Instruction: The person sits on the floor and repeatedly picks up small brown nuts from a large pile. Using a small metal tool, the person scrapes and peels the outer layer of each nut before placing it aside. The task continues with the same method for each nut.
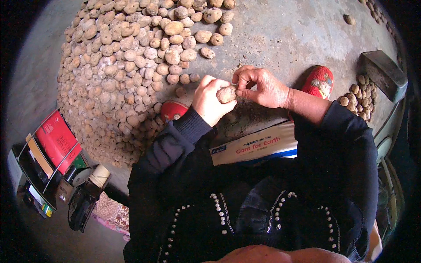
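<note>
A small, dirt-marked potato [227,94] is held in my left hand [211,100], its thumb below and its fingers curled around the far side. From the right, my right hand [263,86] pinches at the potato's end with thumb and forefinger; whether something tiny is between those tips is too small to tell. Both hands are above the concrete floor, in front of my body. A large heap of potatoes [111,72] spreads over the floor to the left and ahead. One loose potato [208,53] lies at the heap's edge, just beyond my left hand.
Red patterned shoes [317,82] stand on both sides of my hands. A printed white box or sack [260,143] lies before my lap. On the right are a smaller potato pile [360,98] and a dark box-shaped object [384,75]. A rack with a red package [59,141] stands left.
</note>
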### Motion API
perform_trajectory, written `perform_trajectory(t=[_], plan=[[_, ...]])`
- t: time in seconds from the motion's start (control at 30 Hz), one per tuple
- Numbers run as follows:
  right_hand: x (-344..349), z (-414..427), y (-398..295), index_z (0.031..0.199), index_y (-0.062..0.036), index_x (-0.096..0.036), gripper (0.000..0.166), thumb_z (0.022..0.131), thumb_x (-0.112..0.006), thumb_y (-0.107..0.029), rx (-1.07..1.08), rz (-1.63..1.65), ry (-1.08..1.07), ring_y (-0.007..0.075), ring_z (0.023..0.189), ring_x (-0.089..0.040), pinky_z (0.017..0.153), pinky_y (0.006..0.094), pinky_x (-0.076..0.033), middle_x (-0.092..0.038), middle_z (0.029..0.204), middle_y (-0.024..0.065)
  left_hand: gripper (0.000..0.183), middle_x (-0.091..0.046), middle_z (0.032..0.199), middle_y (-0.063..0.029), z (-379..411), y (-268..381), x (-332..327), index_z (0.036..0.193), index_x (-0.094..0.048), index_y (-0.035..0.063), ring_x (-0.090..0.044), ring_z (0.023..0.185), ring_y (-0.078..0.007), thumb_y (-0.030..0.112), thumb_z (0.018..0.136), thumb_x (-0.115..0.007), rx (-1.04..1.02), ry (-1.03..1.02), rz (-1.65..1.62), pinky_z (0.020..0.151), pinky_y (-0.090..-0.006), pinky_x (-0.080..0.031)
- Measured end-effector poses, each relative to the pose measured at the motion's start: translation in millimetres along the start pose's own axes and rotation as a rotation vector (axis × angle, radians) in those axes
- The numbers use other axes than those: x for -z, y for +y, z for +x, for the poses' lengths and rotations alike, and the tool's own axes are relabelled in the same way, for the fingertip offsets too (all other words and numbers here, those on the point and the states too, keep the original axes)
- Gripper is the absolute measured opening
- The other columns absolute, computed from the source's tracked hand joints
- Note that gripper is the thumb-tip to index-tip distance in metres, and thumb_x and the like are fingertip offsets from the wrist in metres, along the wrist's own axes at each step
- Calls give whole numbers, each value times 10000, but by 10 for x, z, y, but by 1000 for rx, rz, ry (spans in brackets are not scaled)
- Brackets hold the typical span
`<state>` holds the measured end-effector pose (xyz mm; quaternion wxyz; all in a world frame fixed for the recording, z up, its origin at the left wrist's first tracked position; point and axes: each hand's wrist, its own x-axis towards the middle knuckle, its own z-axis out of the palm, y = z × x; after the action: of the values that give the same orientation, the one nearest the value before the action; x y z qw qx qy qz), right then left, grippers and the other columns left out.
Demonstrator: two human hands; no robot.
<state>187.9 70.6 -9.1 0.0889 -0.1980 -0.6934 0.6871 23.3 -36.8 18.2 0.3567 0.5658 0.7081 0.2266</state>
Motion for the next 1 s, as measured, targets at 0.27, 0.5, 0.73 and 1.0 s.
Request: perform_trajectory(t=[0.27, 0.5, 0.73, 1.0], plan=[[-17, -4, -37, 720, -33, -542, 99, 732, -634, 3, -61, 44, 27, 163, 844, -550, 746, 289, -450, -560, 896, 73, 392, -524, 842, -74, 8, -11, 3, 887, -604, 62, -573, 743, -207, 156, 547, -775, 1, 9, 15, 679, -310, -480], [-17, -28, 23, 730, -22, -537, 101, 734, -635, 1, -135, 202, 49, 176, 850, -555, 760, 307, -455, -575, 859, 75, 372, -517, 854, -100, 24, 39, 38, 880, -594, 69, -559, 783, -261, 164, 561, -759, 27, 3, -10, 701, -349, -475], [-32, 2, 103, 744, -25, -558, 76, 737, -634, -23, -357, 282, 154, 166, 815, -580, 730, 291, -473, -601, 816, 75, 364, -519, 841, -68, 19, 56, 47, 870, -606, 76, -559, 745, -211, 146, 552, -768, 21, 27, 13, 676, -318, -470], [-57, 8, 42, 731, -19, -560, 75, 718, -635, -23, 67, -64, 154, 193, 719, -599, 679, 305, -484, -617, 774, 85, 579, -445, 762, -67, 29, 82, 46, 1065, -501, 103, -485, 681, -227, 120, 543, -752, 35, 60, 26, 626, -359, -431]])
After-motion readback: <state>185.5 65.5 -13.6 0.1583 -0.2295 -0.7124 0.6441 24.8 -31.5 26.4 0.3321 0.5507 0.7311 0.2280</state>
